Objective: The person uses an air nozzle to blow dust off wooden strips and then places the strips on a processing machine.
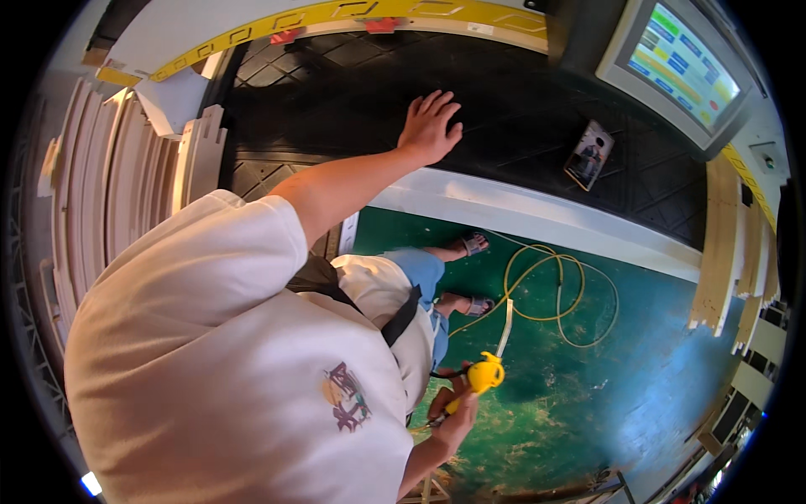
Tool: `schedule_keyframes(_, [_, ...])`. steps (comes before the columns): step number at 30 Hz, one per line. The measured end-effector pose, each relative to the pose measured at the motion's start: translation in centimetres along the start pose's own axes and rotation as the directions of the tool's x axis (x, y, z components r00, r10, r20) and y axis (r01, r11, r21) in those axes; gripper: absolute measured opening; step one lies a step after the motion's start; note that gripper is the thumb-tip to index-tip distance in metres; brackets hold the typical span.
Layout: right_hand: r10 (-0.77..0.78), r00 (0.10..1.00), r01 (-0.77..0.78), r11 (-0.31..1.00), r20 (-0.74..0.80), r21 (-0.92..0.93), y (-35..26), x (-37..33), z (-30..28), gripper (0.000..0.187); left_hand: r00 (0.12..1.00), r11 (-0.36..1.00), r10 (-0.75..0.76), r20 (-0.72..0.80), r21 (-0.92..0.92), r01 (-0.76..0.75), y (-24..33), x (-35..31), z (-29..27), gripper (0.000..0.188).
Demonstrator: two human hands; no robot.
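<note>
- Nearest is your cream shirt (227,336), soft, loosely creased cloth with a printed motif.
- Your left hand (431,130) is empty and spread, palm down, at the black tabletop (520,109); you can't tell from this angle whether it presses or just hovers.
- Your right hand (454,416) grips the yellow air blow gun (484,375), a rounded, plastic-looking body with a slim, pale, straight nozzle (505,332).
- As for progress, the gun is in your grip, but its nozzle lies over the floor, not the tabletop; whether air flows, or how much blowing is done or left, can't be judged.
- The tabletop looks dark and matte, crossed by diagonal lines, with a smooth white front edge (537,216); toward its right lies what seems a phone (590,155) in a printed case.
- Below, a thin yellow hose (546,319) loops over the glossy, scuffed green floor (537,403), near your sandals (476,244).
- Farther out, pale, straight-edged panels (117,160) stand at left; a grey-framed touchscreen (684,63) glows upper right.
</note>
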State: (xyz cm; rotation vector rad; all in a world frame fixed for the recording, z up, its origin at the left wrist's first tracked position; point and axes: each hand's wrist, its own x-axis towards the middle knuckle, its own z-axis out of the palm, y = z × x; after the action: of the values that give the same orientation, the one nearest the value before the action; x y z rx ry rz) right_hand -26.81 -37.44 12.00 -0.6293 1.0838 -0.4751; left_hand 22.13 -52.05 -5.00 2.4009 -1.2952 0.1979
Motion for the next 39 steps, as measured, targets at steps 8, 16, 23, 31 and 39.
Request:
schedule_keyframes(8, [0.028,0.999,-0.034,0.987,-0.037,-0.156,-1.8,-0.1,-1.4,0.070,1.000,1.000,0.011,-0.011,-0.021,-0.011,0.3,0.2,0.2,0.047])
schedule_keyframes(16, [0.125,0.957,-0.057,0.965,0.260,-0.255,-1.9,0.8,-2.6,0.056,1.000,1.000,0.008,0.007,-0.025,-0.008,0.3,0.2,0.0,0.046])
schedule_keyframes(23, [0.096,0.975,-0.052,0.975,0.201,-0.217,-2.5,0.8,-2.4,0.061,1.000,1.000,0.022,-0.013,-0.014,-0.023,0.0,0.1,0.3,0.046])
schedule_keyframes(31, [0.138,0.989,-0.142,0.984,0.050,0.108,-1.5,0.0,-1.9,0.062,0.987,0.988,0.112,-0.119,-0.092,-0.123,-1.2,3.0,0.6,0.043])
schedule_keyframes(39, [0.129,0.978,-0.164,0.961,0.162,0.224,-2.0,1.5,2.0,0.069,0.977,0.994,0.096,-0.189,0.066,-0.085,-5.1,11.5,4.4,0.056])
